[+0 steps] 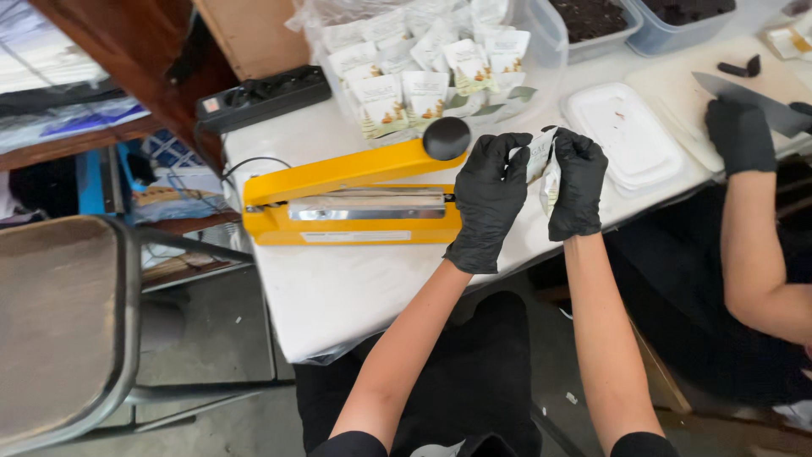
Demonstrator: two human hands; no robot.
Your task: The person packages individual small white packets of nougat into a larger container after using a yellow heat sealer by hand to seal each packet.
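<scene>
Both my hands wear black gloves and hold a small white pouch between them above the white table. My left hand grips the pouch's left side, and my right hand grips its right side. Just left of my left hand stands a yellow heat sealer with its arm raised and a black knob at the arm's end. Behind the sealer a clear plastic tub holds several more white pouches.
A co-worker's black-gloved hand at the right rests on a white cutting board by a large knife. A white lid, two bins of dark material, a black power strip and a metal stool are nearby.
</scene>
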